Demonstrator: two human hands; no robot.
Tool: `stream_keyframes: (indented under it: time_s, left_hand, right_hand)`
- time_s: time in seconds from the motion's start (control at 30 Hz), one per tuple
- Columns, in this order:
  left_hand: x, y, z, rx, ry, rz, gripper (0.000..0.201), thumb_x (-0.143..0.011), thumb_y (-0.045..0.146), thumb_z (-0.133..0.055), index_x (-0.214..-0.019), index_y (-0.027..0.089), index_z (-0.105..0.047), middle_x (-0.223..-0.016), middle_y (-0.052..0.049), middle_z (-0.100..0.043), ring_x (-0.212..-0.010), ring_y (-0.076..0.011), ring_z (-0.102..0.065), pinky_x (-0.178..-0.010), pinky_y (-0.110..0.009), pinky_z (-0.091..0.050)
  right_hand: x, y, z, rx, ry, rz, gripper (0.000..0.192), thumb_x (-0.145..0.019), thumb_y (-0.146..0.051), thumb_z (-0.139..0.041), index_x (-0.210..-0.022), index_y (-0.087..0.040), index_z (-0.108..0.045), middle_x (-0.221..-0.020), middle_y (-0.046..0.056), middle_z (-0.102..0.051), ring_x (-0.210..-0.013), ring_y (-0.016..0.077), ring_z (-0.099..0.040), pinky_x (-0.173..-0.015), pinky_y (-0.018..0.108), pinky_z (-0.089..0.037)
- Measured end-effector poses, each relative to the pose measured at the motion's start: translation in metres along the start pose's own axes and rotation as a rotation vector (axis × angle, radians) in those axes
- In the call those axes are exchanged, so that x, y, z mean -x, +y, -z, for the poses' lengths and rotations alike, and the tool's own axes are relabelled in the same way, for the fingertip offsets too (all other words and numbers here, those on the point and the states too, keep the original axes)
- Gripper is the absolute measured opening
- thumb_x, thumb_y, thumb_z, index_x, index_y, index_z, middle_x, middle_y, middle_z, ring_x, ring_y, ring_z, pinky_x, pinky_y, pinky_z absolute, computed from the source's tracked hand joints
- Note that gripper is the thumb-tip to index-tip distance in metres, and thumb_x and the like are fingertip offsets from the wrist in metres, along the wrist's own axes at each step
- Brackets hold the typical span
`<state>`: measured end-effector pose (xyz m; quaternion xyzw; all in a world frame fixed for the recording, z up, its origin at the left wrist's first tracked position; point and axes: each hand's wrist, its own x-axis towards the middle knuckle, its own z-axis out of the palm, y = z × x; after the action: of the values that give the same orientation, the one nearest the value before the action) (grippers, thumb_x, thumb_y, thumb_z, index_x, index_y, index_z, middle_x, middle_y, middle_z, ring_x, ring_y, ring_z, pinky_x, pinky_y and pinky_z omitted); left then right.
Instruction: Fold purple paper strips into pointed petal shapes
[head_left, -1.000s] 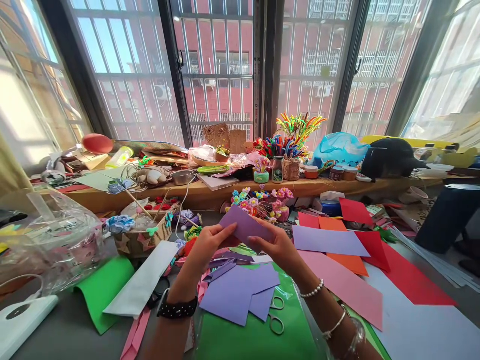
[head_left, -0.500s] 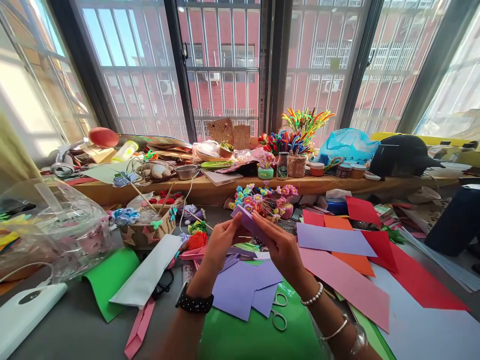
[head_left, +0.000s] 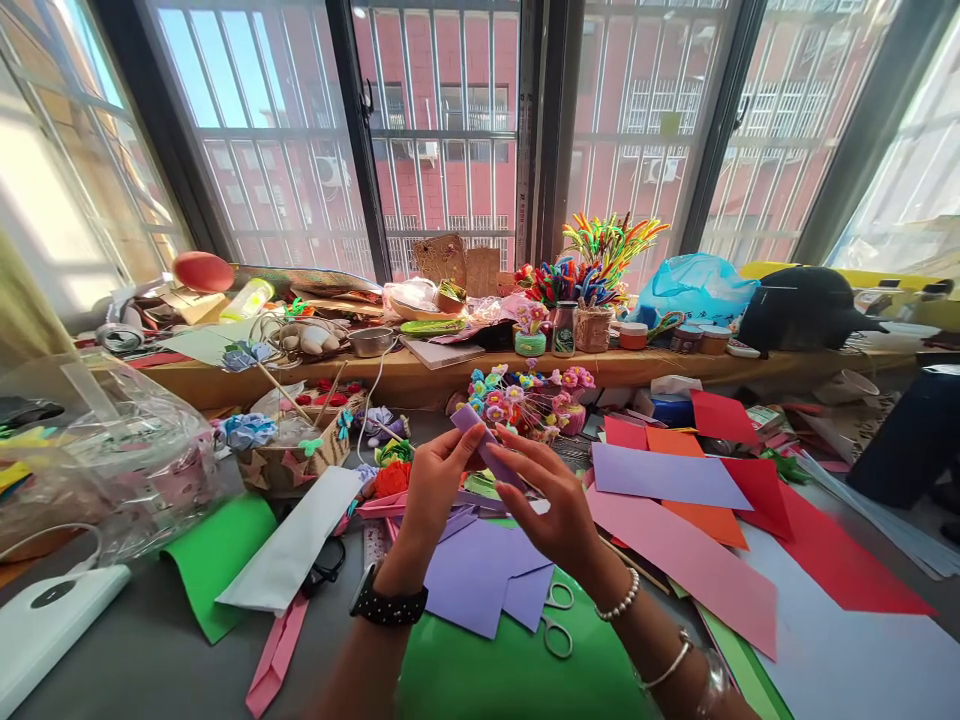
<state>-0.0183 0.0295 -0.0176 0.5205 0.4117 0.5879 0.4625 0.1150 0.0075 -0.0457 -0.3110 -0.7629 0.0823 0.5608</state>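
Partly hidden purple paper (head_left: pixel 486 447), both hands

No readable text

Nothing in view can be read: the small jar (head_left: pixel 564 331) on the sill bears a label too blurred to make out.

Matt purple paper strip (head_left: pixel 486 447), glossy green plastic sheet (head_left: pixel 510 675), crinkled clear plastic bag (head_left: pixel 112 455), metal scissors (head_left: pixel 556 620).

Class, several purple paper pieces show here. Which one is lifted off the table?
The small folded purple paper strip, pinched between the left hand and right hand. The large purple sheet and the purple offcuts lie flat on the table.
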Motion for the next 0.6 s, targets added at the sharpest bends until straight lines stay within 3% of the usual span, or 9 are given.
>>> stream_keyframes:
  time_s: [0.07,0.13,0.27,0.43,0.6]
  left_hand:
    - [0.002,0.003,-0.001,-0.138,-0.043,-0.039,0.025,-0.063,0.038,-0.063,-0.062,0.012,-0.065,-0.054,0.003,-0.058,-0.053,-0.0108,-0.053,-0.053,-0.019,-0.044]
    - [0.006,0.007,-0.003,-0.261,-0.161,-0.066,0.024,-0.064,0.036,-0.063,-0.059,0.013,-0.064,-0.052,0.003,-0.056,-0.052,-0.0104,-0.051,-0.051,-0.018,-0.041]
    - [0.016,0.013,-0.011,-0.403,-0.363,-0.099,0.025,-0.068,0.036,-0.058,-0.064,0.013,-0.066,-0.053,0.002,-0.056,-0.053,-0.0111,-0.049,-0.048,-0.018,-0.037]
    - [0.024,0.019,-0.015,-0.397,-0.445,-0.086,0.028,-0.071,0.036,-0.054,-0.066,0.011,-0.066,-0.056,0.0,-0.055,-0.055,-0.0118,-0.048,-0.051,-0.019,-0.038]
    - [0.025,0.021,-0.015,-0.373,-0.452,-0.085,0.027,-0.071,0.034,-0.053,-0.062,0.011,-0.063,-0.054,0.001,-0.052,-0.054,-0.011,-0.046,-0.05,-0.019,-0.037]
  right_hand:
    - [-0.004,-0.004,0.008,-0.086,0.083,-0.132,0.026,-0.079,-0.023,-0.051,-0.103,-0.021,-0.06,-0.109,0.007,-0.059,-0.102,0.02,-0.052,-0.085,0.035,-0.044]
    - [-0.008,-0.006,0.017,-0.2,0.129,-0.276,0.021,-0.079,-0.026,-0.051,-0.096,-0.021,-0.062,-0.1,0.007,-0.062,-0.094,0.0193,-0.056,-0.076,0.031,-0.049]
    - [-0.014,-0.01,0.03,-0.395,0.063,-0.456,0.016,-0.075,-0.03,-0.057,-0.08,-0.018,-0.066,-0.083,0.005,-0.065,-0.079,0.017,-0.06,-0.07,0.028,-0.049]
    - [-0.017,-0.018,0.036,-0.462,0.03,-0.564,0.014,-0.071,-0.03,-0.061,-0.073,-0.017,-0.066,-0.074,0.002,-0.067,-0.07,0.0145,-0.061,-0.064,0.023,-0.049]
    - [-0.016,-0.022,0.036,-0.44,0.061,-0.578,0.014,-0.069,-0.03,-0.062,-0.072,-0.017,-0.067,-0.071,0.001,-0.067,-0.066,0.0136,-0.061,-0.059,0.022,-0.048]
